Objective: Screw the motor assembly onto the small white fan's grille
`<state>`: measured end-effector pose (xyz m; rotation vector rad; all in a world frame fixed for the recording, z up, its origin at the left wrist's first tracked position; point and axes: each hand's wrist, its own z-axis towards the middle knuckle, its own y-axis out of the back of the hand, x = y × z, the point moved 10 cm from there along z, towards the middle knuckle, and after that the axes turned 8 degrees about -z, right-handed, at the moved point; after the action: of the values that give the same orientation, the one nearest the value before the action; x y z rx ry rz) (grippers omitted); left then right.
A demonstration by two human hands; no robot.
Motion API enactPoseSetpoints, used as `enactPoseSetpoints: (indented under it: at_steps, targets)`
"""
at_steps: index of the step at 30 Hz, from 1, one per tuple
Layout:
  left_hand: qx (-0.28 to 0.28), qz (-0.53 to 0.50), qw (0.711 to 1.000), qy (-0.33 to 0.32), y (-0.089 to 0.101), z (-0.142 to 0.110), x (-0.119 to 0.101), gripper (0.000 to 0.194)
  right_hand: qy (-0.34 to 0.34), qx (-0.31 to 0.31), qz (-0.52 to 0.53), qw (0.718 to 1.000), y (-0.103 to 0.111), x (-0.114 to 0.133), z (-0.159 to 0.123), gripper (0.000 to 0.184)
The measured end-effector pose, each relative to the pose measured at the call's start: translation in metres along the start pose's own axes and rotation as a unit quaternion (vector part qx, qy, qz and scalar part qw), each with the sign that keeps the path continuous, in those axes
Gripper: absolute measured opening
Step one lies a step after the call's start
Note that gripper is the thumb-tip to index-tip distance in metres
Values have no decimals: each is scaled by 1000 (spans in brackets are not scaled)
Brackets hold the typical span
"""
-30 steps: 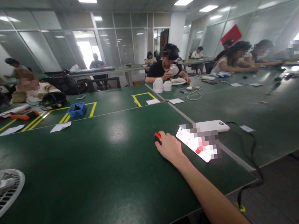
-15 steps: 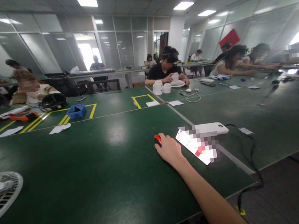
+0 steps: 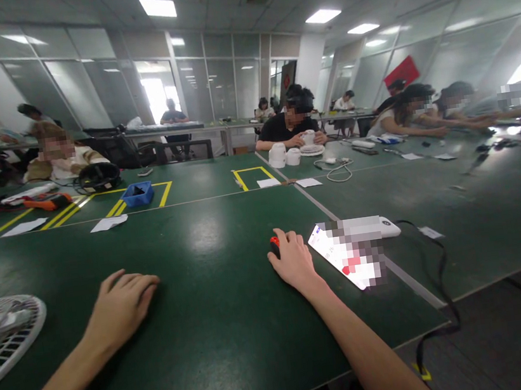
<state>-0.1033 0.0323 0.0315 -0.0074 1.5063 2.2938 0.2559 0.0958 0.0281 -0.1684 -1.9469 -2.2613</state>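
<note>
My right hand (image 3: 294,259) rests on the green table (image 3: 220,328), its fingers curled over a small red and black object (image 3: 274,245) that mostly hides under them. A phone (image 3: 347,262) with a lit screen lies just right of that hand, beside a white power bank (image 3: 380,227). My left hand (image 3: 122,304) lies palm down on the table at the left, fingers loosely together, holding nothing. A white fan grille (image 3: 6,340) sits left of it at the table's edge.
A black cable (image 3: 438,287) runs from the power bank over the near table edge. Farther back lie a blue tray (image 3: 137,193), paper slips (image 3: 108,223) and yellow tape marks (image 3: 250,171). Several people sit working along the far tables.
My left hand and forearm have come into view and settled on the table. My right hand stays on the small red object. The view has tilted slightly.
</note>
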Motion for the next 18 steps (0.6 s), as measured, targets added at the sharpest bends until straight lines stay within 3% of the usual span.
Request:
enactPoseSetpoints:
  at_steps: [3, 8, 13, 18]
  targets:
    - [24, -56, 997, -38, -40, 21, -55, 32, 23, -28, 31, 999, 1, 5, 0, 58]
    - [38, -129, 989, -61, -71, 51, -129, 25, 67, -75, 58, 993, 6, 16, -4, 54]
    - [43, -171, 983, -59, -92, 64, -167, 26, 136, -138, 67, 979, 17, 32, -12, 37]
    - [76, -171, 977, -104, -102, 55, -181, 35, 189, -132, 70, 971, 13, 48, -18, 30]
